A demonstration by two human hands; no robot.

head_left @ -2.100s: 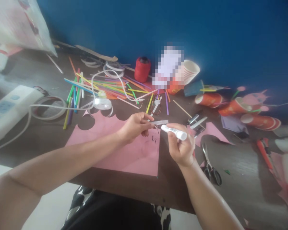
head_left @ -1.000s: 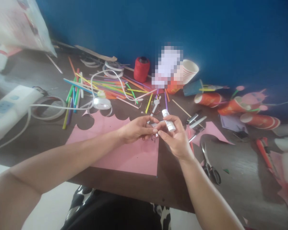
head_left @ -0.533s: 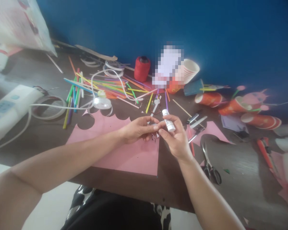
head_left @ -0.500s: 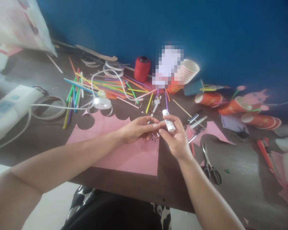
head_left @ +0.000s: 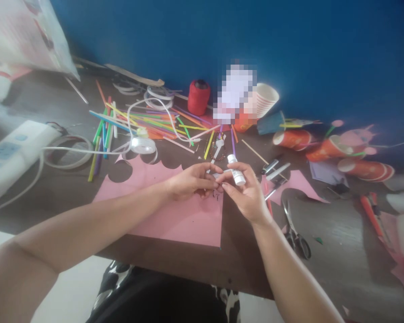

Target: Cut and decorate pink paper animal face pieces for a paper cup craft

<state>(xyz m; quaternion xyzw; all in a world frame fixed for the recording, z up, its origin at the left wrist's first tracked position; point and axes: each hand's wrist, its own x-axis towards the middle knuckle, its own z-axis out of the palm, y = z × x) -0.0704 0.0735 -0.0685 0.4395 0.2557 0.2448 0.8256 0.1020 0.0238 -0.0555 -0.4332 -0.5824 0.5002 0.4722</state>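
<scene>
My left hand (head_left: 190, 181) and my right hand (head_left: 245, 193) meet above the top right corner of a pink paper sheet (head_left: 168, 211). The right hand grips a small white tube (head_left: 236, 171), held upright between its fingers. The left hand's fingertips pinch a thin pale strip (head_left: 218, 173) that also touches the right fingertips. Small dark marks lie on the pink paper just under the fingers.
Scissors (head_left: 294, 233) lie right of my right wrist. Coloured straws (head_left: 148, 123), a red thread spool (head_left: 198, 96), tape rolls (head_left: 143, 145), stacked paper cups (head_left: 265, 99), red cups (head_left: 326, 148) and a white power strip (head_left: 10, 154) crowd the dark table. A blue wall stands behind.
The right hand turned the white tube from lying sideways to upright and brought its fingertips against the left hand's. In the last second both hands have hardly moved.
</scene>
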